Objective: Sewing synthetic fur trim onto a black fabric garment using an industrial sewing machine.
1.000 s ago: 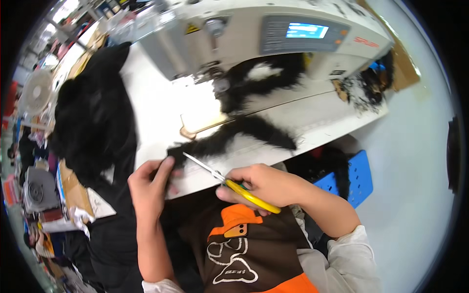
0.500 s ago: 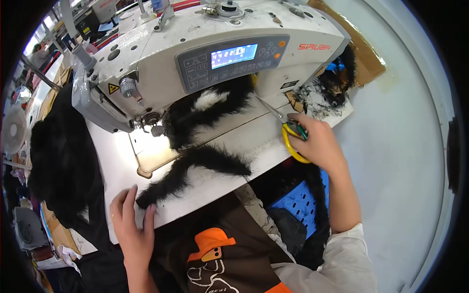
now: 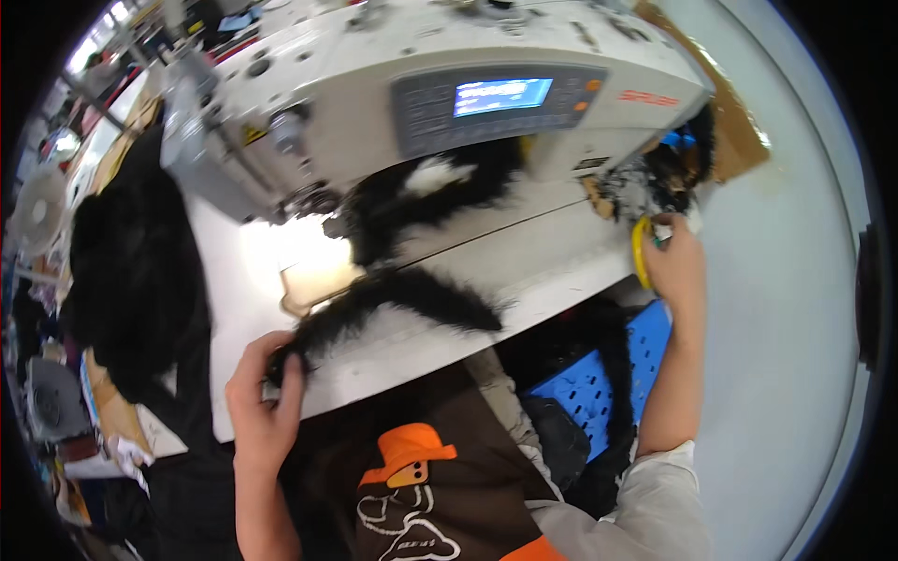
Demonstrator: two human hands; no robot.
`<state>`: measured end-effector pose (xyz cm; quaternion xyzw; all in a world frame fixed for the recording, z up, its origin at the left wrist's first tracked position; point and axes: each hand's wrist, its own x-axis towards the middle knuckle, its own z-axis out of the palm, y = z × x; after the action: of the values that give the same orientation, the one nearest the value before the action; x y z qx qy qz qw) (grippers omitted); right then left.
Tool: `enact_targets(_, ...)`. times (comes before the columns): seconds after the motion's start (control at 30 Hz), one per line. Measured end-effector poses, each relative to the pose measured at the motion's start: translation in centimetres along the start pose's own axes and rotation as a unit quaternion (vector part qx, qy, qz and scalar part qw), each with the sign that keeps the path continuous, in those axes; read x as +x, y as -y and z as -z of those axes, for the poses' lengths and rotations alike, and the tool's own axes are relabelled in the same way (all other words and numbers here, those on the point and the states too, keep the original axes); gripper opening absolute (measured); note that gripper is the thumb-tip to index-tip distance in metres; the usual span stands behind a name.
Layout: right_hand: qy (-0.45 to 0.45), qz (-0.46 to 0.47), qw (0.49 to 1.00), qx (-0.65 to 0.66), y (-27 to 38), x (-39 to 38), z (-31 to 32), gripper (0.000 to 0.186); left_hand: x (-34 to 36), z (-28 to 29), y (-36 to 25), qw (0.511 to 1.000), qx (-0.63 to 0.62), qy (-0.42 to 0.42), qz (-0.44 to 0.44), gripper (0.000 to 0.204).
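Note:
A curved strip of black fur [image 3: 402, 290] lies across the front of the white sewing table [image 3: 393, 365]. My left hand [image 3: 260, 397] is closed around its near left end, thumb on one side and fingers on the other. At the table's right end, my right hand [image 3: 678, 266] holds scissors by their yellow handle [image 3: 641, 252]; the blades cannot be made out. A second piece of black fur [image 3: 440, 206], with a pale patch, rests under the arm of the sewing machine [image 3: 365, 122], beside the lit needle area.
Black fabric [image 3: 140, 252] hangs over the table's left side. Dark fur scraps [image 3: 645, 182] are heaped at the right end, near cardboard [image 3: 744, 140]. A blue perforated crate [image 3: 571, 397] stands below the front edge, with black fur over it.
My left hand has closed on the end of the fur strip. My right hand has carried the scissors right, toward the scrap heap. The view has shifted somewhat.

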<state>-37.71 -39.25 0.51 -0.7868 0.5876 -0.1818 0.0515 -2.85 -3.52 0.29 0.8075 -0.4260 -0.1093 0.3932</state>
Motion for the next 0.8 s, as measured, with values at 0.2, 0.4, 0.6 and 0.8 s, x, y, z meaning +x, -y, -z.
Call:
enact_targets(0.2, -0.115, 0.152, 0.980, -0.049, 3.9, 0.2, -0.4, 0.029, -0.9, 0.8, 0.3, 0.976, -0.190, 0.057, 0.095, 0.023)
enact_targets(0.4, 0.247, 0.431, 0.803, 0.330, 18.5, -4.6, -5.0, 0.046, -1.7, 1.7, 0.6, 0.919, -0.352, 0.114, 0.133, 0.043)
enact_targets(0.6, 0.052, 0.472, 0.876, 0.087, 21.3, -0.2, -11.1, 0.045, -1.1, 1.5, 1.4, 0.949, -0.283, 0.061, 0.127, 0.028)
enact_targets(0.8, 0.104, 0.397, 0.893, 0.183, 18.9, -3.8, -5.6, 0.034, -0.9, 1.9, 2.3, 0.949, -0.287, 0.000, 0.129, 0.022)
